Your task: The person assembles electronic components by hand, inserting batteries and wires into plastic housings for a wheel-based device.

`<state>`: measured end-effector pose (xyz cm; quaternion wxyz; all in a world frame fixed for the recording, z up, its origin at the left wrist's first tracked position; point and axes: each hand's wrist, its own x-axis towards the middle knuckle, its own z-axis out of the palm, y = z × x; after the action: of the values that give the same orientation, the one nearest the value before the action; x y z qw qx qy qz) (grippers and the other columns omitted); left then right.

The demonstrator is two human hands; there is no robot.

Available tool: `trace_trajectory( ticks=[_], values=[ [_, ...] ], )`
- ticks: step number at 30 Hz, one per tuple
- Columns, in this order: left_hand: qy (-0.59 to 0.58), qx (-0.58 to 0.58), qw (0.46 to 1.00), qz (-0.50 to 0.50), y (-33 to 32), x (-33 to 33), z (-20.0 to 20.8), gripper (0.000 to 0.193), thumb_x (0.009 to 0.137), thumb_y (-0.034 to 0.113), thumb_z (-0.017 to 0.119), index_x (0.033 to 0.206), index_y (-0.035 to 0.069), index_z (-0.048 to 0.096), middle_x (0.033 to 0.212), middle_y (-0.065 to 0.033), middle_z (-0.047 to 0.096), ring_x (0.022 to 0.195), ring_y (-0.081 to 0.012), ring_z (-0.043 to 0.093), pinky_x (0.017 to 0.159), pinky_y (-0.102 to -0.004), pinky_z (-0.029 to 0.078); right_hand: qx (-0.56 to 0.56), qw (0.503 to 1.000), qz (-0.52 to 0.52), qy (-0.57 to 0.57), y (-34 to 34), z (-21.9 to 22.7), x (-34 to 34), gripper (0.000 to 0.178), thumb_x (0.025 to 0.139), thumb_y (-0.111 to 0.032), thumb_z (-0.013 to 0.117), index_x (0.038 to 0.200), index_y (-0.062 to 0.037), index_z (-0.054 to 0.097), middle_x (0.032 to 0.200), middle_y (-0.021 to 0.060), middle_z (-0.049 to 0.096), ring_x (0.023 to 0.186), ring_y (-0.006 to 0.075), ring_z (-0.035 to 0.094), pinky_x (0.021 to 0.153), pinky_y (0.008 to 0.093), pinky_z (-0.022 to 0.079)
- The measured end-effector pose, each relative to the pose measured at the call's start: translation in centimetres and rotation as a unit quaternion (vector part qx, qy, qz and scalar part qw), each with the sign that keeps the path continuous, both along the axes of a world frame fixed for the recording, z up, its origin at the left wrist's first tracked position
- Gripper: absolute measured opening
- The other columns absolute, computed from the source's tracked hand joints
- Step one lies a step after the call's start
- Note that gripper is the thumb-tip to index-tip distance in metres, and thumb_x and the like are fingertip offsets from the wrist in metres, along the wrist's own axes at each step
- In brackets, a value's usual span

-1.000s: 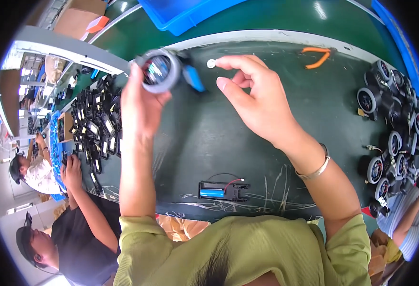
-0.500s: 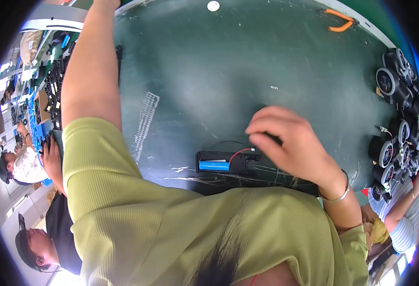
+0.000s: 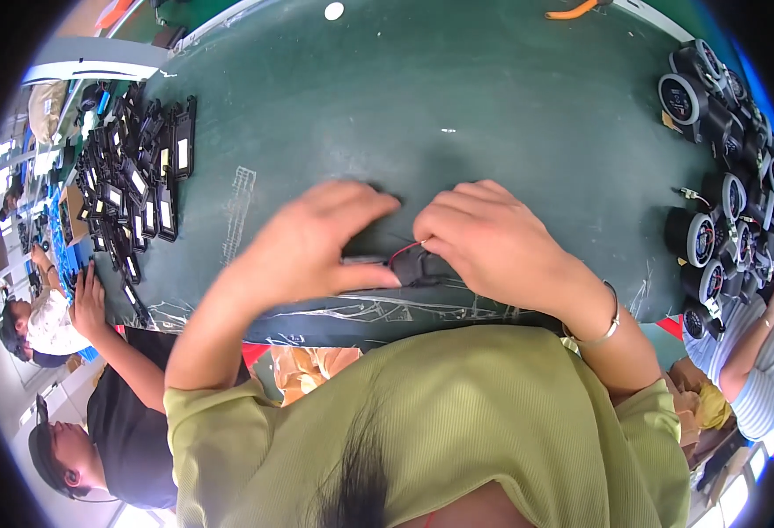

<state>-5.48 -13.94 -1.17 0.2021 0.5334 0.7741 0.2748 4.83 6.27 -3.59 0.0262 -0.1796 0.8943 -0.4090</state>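
A black plastic battery case (image 3: 418, 267) with a red wire (image 3: 402, 253) lies near the table's front edge, between my hands. My left hand (image 3: 303, 246) reaches over its left end, thumb stretched along the near side and forefinger held apart beyond it. That hand hides the blue cell. On the other side, my right hand (image 3: 488, 242) is closed, its fingertips pinching the end of the red wire just above the case. The small white plug on that wire is mostly covered by the fingers.
Black plastic cases (image 3: 145, 176) are heaped at the left. Round black units with grey rims (image 3: 702, 238) crowd the right side. Orange-handled pliers (image 3: 572, 11) and a white disc (image 3: 334, 11) lie at the far edge. A co-worker's hand (image 3: 88, 304) rests at the left.
My left arm has come back from the far left, bringing the hand over the battery case. My right hand has moved slightly left and now pinches the red wire's end.
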Motion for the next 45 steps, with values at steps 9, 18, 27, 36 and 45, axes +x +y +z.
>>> trace_trajectory(
  ticks=[9,18,27,36,45],
  values=[
    [0.023,0.047,0.992,0.112,6.8,5.2,-2.3,0.038,0.071,0.023,0.073,0.1,0.008,0.054,0.086,-0.0072,0.057,0.066,-0.0289,0.061,0.054,-0.0383,0.051,-0.018,0.928,-0.333,0.168,3.1,0.6,3.6,0.019,0.075,-0.007,0.067,0.09,-0.0043,0.057,0.084,0.0092,0.061,0.082,0.03,0.057,0.074,0.0379,0.045],
    [0.254,0.144,0.953,0.078,12.3,7.3,-2.4,0.035,0.072,0.02,0.071,0.099,0.006,0.054,0.078,-0.0057,0.054,0.053,-0.0185,0.056,0.041,-0.0287,0.044,-0.517,0.728,-0.444,-0.08,3.5,0.5,6.3,0.012,0.086,-0.005,0.061,0.093,0.0046,0.064,0.082,0.004,0.065,0.073,0.0068,0.058,0.064,0.0207,0.048],
    [-0.105,-0.002,0.987,-0.124,15.2,3.3,1.8,0.053,0.072,0.033,0.074,0.113,0.005,0.054,0.09,-0.0121,0.061,0.076,-0.0237,0.064,0.069,-0.0366,0.051,-0.377,0.831,-0.41,-0.001,7.0,-0.5,9.2,0.009,0.088,-0.003,0.056,0.096,0.0005,0.058,0.082,0.0062,0.06,0.07,0.0083,0.054,0.065,0.0233,0.047],
    [0.337,0.082,0.919,-0.185,32.4,1.1,-1.3,0.035,0.075,0.008,0.057,0.11,0.008,0.055,0.095,-0.0072,0.057,0.087,-0.0248,0.058,0.071,-0.0352,0.05,-0.431,0.819,-0.371,-0.069,8.5,1.2,9.5,0.008,0.088,-0.006,0.058,0.092,-0.0002,0.061,0.082,0.0036,0.064,0.067,0.0051,0.053,0.06,0.0207,0.044],
    [0.319,0.091,0.924,-0.19,25.5,-0.4,-0.5,0.029,0.072,0.003,0.056,0.101,0.005,0.058,0.09,-0.0064,0.055,0.079,-0.0222,0.06,0.066,-0.0344,0.051,-0.181,0.905,-0.379,0.074,10.6,1.3,10.7,0.015,0.075,-0.006,0.071,0.089,-0.0108,0.07,0.081,-0.0012,0.066,0.075,0.0172,0.052,0.074,0.0306,0.04]
  ],
)
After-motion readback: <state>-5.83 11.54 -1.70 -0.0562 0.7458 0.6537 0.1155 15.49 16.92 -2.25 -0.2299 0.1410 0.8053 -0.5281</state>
